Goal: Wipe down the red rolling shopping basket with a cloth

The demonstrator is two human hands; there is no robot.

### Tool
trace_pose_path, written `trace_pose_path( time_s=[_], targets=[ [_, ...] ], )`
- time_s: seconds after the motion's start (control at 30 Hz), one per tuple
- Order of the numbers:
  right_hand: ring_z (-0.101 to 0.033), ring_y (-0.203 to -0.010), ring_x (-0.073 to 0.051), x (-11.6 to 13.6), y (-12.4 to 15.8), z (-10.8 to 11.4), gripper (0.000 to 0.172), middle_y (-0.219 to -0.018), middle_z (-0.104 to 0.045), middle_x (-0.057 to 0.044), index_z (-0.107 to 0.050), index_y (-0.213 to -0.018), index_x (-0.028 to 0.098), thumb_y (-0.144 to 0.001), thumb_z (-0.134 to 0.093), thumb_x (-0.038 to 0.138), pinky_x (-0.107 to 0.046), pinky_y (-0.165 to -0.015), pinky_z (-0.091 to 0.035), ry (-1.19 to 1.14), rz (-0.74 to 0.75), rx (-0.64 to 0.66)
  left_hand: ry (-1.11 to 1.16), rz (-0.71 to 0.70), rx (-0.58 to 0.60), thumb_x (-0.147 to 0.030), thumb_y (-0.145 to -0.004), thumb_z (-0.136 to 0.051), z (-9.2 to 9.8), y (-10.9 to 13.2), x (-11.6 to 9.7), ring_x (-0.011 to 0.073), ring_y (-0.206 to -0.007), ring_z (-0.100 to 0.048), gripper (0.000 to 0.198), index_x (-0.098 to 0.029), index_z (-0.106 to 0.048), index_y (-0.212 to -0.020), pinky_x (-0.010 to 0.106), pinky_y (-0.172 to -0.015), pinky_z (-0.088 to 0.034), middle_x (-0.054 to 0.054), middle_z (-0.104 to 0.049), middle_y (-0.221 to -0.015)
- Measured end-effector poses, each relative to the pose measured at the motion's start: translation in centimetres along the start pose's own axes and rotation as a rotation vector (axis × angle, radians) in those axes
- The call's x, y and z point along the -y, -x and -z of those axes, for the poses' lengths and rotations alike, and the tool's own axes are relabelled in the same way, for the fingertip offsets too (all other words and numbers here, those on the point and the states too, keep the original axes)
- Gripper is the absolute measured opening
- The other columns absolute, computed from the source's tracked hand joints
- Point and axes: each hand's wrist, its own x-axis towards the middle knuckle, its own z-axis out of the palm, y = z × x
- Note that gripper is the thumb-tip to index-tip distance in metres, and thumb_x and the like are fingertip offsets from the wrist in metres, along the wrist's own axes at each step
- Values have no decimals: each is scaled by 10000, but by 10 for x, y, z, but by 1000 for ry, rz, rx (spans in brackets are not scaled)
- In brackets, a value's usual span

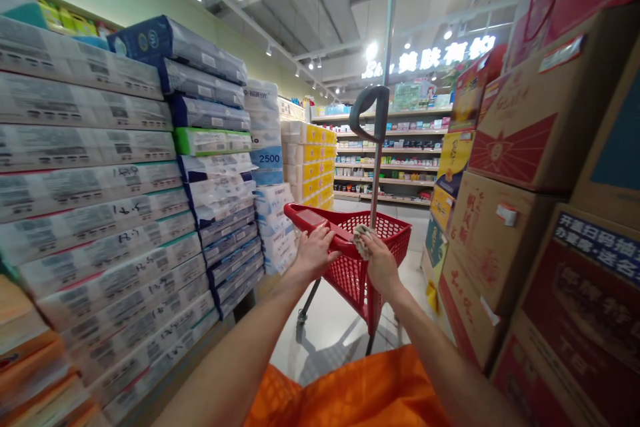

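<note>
A red plastic shopping cart [397,232] with a lattice basket stands in front of me, its handle [306,215] towards me. My left hand [316,253] grips the handle near its middle, fingers bent over the top. A crumpled pale cloth [361,240] is bunched in my right hand [383,268] and pressed against the handle's right part. Behind the cloth rises a tall metal pole [375,180] with a grey loop handle [381,113]; its lower end is hidden by the basket.
Tall stacks of wrapped paper packs [100,147] line the left side. Cardboard cartons [515,140] are piled close on the right. Shelves of small goods [395,163] stand at the aisle's far end. Orange fabric [350,393] covers the bottom of the view.
</note>
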Motion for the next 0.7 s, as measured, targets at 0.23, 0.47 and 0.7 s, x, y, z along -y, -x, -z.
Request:
trace_pose_path(
  time_s=[0.23,0.47,0.7],
  targets=[
    [-543,-1054,-187,-35,-19,39,367,-1125,-604,-67,-655,-986,193,-730,-419,76,-367,-924,-435,75,-54,92,-19,-14,-99,-498,-793,-462,-6,-5,-61,249,-1075,-464,429,-168,-545,-1054,431,-906,-319,102,-562,-1157],
    [-583,-996,-190,-60,-22,79,393,-1041,-646,-51,-681,-912,197,-682,-389,70,-370,-908,-445,46,-147,44,20,74,-55,-525,-801,-395,-5,-12,-43,266,-1252,-306,572,-179,-406,-1258,480,-1013,-220,111,-383,-1361],
    [-546,-1037,-186,-13,-18,58,401,-1102,-612,-41,-663,-965,221,-708,-392,73,-345,-898,-441,148,80,55,-90,120,65,-440,-781,-450,-7,-6,-18,283,-1309,-199,625,-181,-305,-1331,548,-1038,-130,117,-269,-1423]
  ],
)
